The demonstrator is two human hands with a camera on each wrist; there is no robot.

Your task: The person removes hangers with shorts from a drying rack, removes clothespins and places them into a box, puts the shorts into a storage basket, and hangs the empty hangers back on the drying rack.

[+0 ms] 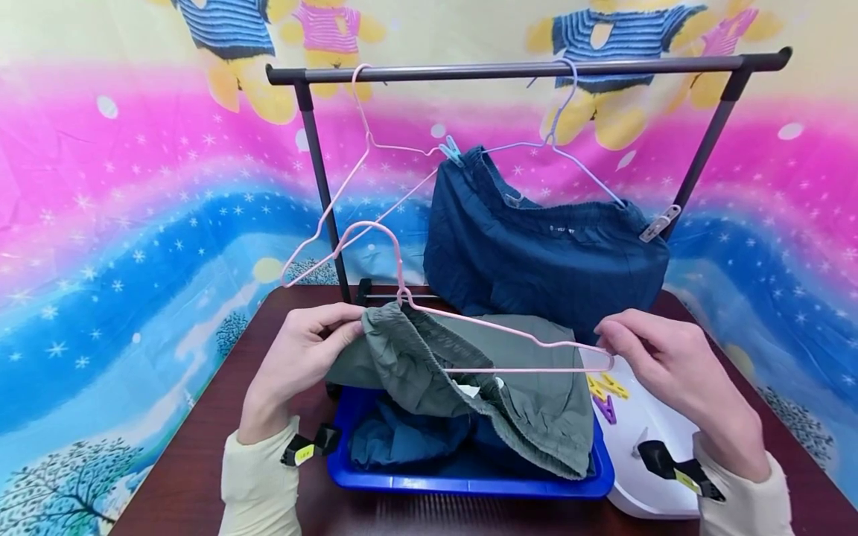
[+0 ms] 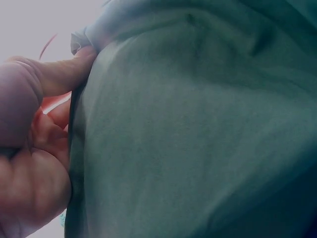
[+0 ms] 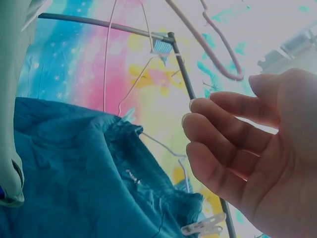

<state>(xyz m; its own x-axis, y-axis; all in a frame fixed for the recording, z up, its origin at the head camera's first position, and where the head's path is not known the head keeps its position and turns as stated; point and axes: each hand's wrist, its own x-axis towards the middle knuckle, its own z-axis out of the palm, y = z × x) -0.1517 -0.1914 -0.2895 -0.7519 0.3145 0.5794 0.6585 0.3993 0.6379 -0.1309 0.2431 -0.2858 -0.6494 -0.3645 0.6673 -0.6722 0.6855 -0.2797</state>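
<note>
My left hand [image 1: 302,357] pinches the waistband corner of grey-green shorts [image 1: 536,417] between thumb and fingers. The left wrist view is mostly filled by the shorts' cloth [image 2: 188,124]. A pink hanger [image 1: 496,321] has its left part inside the waistband, where its end is hidden; its right arm sticks out over the opening. My right hand [image 1: 670,357] is at that bare right end, fingers loosely bent. In the right wrist view the fingertips of this hand [image 3: 252,144] are right beside the hanger's end [image 3: 237,76], with a small gap showing.
Behind stands a black rack [image 1: 469,72] with an unloaded pink hanger [image 1: 328,216] and navy shorts [image 1: 543,253], clipped to a lilac hanger [image 1: 576,160]. Below, a blue basket [image 1: 469,485] contains dark blue clothing [image 1: 409,439]. Yellow and purple clothespins [image 1: 606,387] lie on a white tray [image 1: 650,491].
</note>
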